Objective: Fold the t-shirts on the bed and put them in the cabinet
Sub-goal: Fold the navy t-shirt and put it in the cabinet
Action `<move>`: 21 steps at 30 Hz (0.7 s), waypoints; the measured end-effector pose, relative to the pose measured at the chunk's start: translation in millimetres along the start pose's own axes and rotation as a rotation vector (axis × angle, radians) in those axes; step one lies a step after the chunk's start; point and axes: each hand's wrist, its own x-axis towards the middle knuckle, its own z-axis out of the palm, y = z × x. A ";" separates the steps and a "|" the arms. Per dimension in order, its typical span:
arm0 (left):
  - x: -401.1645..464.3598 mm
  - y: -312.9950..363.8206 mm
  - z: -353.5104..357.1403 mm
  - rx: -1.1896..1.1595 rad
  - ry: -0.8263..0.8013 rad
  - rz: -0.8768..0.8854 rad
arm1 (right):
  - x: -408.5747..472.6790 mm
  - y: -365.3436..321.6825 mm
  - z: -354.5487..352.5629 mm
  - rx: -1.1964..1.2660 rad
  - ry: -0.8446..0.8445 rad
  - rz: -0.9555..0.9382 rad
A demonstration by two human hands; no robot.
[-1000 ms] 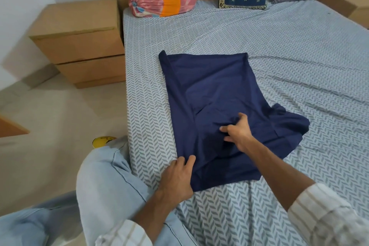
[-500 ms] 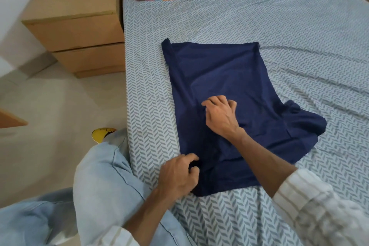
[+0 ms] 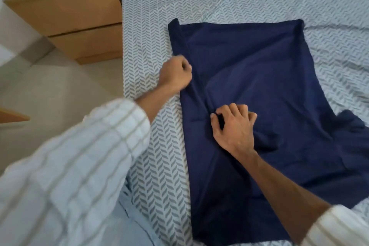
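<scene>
A navy blue t-shirt [image 3: 269, 78] lies spread on the bed [image 3: 151, 32], which has a grey-and-white herringbone sheet. Its left side is folded inward along a long crease. My left hand [image 3: 176, 76] is closed on the shirt's left folded edge, about halfway up. My right hand [image 3: 232, 126] rests on the middle of the shirt, thumb and fingers pinching a fold of the fabric. A sleeve bunches at the right side of the shirt [image 3: 351, 126].
A wooden bedside cabinet with two drawers [image 3: 65, 18] stands left of the bed on a pale tiled floor [image 3: 50, 94]. A wooden corner [image 3: 12, 117] pokes in at the far left. My jeans-clad leg [image 3: 127, 229] is at the bed's near edge.
The view has come closer and lower over the shirt. My left hand moved from the shirt's near corner up along its left edge. My right hand shifted slightly and pinched the fabric.
</scene>
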 end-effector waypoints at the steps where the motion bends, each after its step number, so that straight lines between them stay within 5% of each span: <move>1: 19.0 1.3 -1.2 0.019 0.018 -0.033 | -7.6 -2.5 -4.5 0.001 0.003 -0.005; 12: 151.0 25.9 8.9 0.055 0.078 -0.288 | -2.8 1.6 5.8 0.045 0.053 0.036; 17: 155.5 53.9 9.7 0.054 0.262 -0.110 | -4.6 1.3 4.7 0.009 0.120 0.080; 21: 151.9 91.1 26.3 0.047 0.203 0.014 | -5.1 1.4 5.6 0.010 0.148 0.118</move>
